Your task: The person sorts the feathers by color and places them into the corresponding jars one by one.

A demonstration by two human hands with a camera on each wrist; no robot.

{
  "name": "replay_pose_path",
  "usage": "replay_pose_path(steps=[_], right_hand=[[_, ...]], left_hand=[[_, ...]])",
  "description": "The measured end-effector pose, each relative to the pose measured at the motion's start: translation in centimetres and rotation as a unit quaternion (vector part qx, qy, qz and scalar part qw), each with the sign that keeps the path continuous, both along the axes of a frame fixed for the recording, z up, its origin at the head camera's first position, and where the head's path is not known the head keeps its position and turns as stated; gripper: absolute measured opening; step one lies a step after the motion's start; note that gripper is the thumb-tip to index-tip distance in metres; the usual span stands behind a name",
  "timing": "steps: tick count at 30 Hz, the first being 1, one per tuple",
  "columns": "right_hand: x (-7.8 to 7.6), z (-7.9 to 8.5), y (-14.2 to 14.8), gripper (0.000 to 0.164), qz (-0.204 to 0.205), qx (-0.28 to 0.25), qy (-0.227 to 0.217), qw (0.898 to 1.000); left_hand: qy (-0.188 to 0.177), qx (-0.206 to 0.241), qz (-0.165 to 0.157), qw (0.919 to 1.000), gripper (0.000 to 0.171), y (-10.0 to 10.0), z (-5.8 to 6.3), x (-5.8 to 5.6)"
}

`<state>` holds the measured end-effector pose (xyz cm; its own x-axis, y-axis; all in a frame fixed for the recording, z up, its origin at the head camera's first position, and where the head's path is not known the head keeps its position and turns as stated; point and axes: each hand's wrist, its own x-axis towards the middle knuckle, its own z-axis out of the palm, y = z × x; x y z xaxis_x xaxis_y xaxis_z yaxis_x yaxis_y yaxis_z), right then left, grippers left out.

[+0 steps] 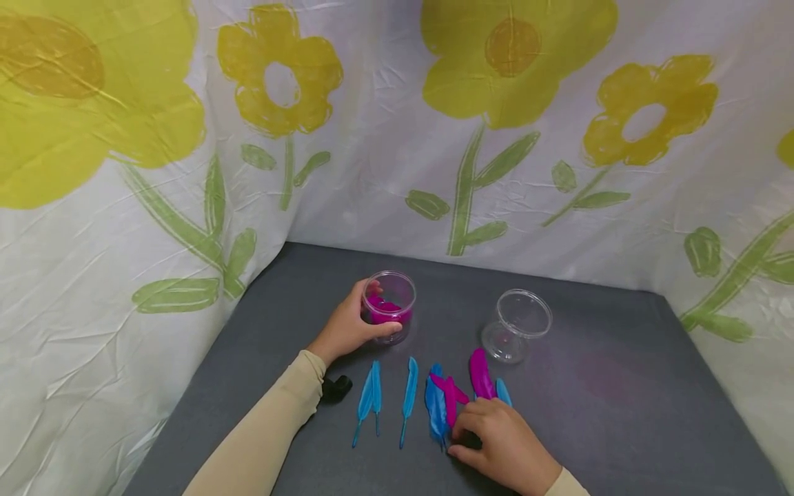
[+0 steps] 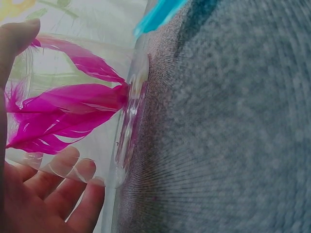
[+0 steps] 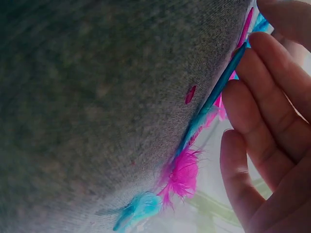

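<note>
My left hand [image 1: 347, 324] grips a clear plastic jar [image 1: 406, 293] from its left side, thumb across the front. Magenta feathers [image 2: 73, 116] stand inside it, seen through the wall in the left wrist view. My right hand [image 1: 502, 444] is low over the table with loosely bent fingers, the thumb apart from the index finger. Right by its fingertips lie a magenta feather [image 1: 480, 375] and a light blue feather [image 1: 503, 393]. The quill of a blue feather [image 3: 214, 97] points at those fingertips in the right wrist view. Just left, small magenta feathers [image 1: 453, 391] overlap darker blue feathers [image 1: 435, 413].
A second clear jar [image 1: 507, 344] stands at the right, behind the feathers. More light blue feathers [image 1: 367, 396] and a single blue feather [image 1: 409, 389] lie on the grey table [image 1: 620, 386]. A small black object [image 1: 337, 389] is beside the left forearm. A flowered curtain [image 1: 372, 165] hangs behind.
</note>
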<state>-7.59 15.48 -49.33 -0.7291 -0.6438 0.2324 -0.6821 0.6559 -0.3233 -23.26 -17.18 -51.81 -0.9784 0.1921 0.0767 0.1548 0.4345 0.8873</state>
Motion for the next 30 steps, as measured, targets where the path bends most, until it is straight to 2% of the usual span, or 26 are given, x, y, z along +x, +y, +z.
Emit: replay_pose_path(steps=[12,21,30], right_hand=[[0.02,0.0,0.02,0.023,-0.004,0.024,-0.009,1.0],[0.02,-0.12,-0.13,0.028,-0.005,0.003,0.043,0.999],[0.08,0.26,-0.31,0.027,-0.033,0.027,0.016,0.999]], left_hand=[[-0.001,-0.004,0.003,1.0,0.106,-0.05,-0.16,0.25],[0.006,-0.003,0.003,1.0,0.106,-0.05,0.09,0.22],[-0.002,-0.003,0.001,1.0,0.103,0.15,0.52,0.51]])
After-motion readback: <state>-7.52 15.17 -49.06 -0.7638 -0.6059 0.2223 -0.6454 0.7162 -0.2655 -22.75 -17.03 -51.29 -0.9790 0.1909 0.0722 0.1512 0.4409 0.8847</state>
